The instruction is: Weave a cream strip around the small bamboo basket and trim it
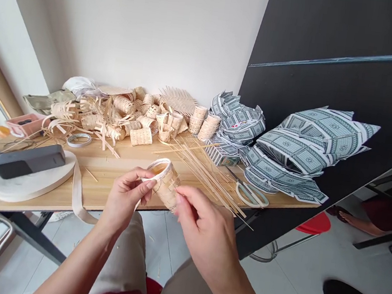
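Observation:
A small woven bamboo basket (167,185), shaped like a cup with a white band round its rim, is tilted in front of me over the table's near edge. My left hand (129,191) is closed on its rim, thumb on the band. Against the basket's right side my right hand (202,210) is closed in a pinch of thumb and forefinger; whatever lies between those fingertips is hidden. A thin dark line, perhaps thread, curves over the weave just below the band.
Several woven baskets (141,136) are heaped at the back. Loose bamboo strips (207,172) and scissors (252,195) lie to the right, beside folded-card pieces (297,140). At left, a grey device (33,161) rests on a roll of pale ribbon (67,176); tape (78,140) lies behind it.

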Available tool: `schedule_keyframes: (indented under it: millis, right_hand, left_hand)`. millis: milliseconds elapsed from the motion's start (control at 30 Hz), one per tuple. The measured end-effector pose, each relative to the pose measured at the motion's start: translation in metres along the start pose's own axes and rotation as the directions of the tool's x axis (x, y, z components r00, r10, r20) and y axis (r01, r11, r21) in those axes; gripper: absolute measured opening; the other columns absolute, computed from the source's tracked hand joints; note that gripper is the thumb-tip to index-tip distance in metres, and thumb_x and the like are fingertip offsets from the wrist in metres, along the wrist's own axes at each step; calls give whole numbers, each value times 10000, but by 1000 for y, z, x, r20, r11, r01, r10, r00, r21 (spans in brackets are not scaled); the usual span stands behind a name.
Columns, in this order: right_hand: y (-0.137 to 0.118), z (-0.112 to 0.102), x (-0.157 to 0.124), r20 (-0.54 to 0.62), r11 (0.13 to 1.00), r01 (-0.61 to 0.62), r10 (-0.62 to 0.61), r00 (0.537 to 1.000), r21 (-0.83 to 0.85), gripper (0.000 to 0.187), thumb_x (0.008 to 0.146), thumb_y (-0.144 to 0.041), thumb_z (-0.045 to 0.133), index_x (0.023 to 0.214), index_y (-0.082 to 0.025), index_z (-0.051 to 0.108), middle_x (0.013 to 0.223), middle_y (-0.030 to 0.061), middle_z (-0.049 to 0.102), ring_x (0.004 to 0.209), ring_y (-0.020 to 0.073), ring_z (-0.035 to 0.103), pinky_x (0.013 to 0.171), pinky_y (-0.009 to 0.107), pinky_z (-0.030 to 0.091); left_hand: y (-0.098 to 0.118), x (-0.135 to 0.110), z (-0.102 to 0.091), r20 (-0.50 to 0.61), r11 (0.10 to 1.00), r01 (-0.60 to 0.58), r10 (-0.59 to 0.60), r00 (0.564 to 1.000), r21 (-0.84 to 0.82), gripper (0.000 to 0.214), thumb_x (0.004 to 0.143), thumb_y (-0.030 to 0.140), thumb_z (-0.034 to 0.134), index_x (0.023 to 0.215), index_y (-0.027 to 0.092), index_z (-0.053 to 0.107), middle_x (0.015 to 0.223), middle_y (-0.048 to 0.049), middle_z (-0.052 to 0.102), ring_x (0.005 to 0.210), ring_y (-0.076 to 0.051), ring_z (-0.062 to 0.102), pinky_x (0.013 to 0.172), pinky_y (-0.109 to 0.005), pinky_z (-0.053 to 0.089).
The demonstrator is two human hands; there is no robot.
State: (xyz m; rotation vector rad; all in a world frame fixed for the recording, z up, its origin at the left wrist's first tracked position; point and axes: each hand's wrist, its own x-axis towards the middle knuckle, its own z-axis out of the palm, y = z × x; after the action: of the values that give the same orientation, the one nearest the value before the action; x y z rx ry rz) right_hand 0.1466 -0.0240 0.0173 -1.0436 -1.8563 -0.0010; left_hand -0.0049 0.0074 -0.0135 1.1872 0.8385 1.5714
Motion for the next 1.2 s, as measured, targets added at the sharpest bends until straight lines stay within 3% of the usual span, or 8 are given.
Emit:
schedule_keyframes:
  millis: [133, 400, 1033, 1200]
  right_hand:
    - [3, 5, 2, -10, 995, 67, -68, 998, -71, 252, 819, -97, 442, 676, -174, 635, 514, -11, 599, 430, 82, 493, 464, 204, 320]
    - [5, 6, 2, -51, 983, 124, -132, 990, -132, 253, 827, -93, 438, 706, -162, 649, 586, 16, 656, 468, 100, 547, 485, 223, 332]
    - [8, 3, 0, -68, 983, 143, -151, 986, -112, 266, 844, -97, 439, 674, -153, 635, 587, 21, 658, 471, 99, 558, 484, 223, 332]
    - [10, 5, -1, -70, 985, 131, -139, 988, -112, 236, 830, -77, 440, 743, -160, 644, 612, 13, 667, 495, 106, 575, 499, 222, 346]
  left_hand:
    - [2, -2, 4, -15, 1000, 17, -17, 1000, -22, 175, 627, 294, 734, 707, 158, 656, 562, 38, 495, 414, -36, 420, 347, -139, 340]
    - [1, -3, 9, 29, 999, -6, 7, 1000, -40, 104, 664, 263, 712, 709, 177, 678, 593, 38, 490, 439, -30, 429, 360, -133, 331]
    - [-1, -5, 9, 58, 1000, -18, 18, 998, -8, 70, 690, 246, 695, 717, 182, 688, 586, 40, 478, 432, -28, 424, 367, -138, 333]
    - [-2, -6, 8, 62, 1000, -28, 28, 998, 5, 64, 695, 245, 693, 715, 185, 686, 590, 42, 477, 432, -27, 427, 367, -137, 335]
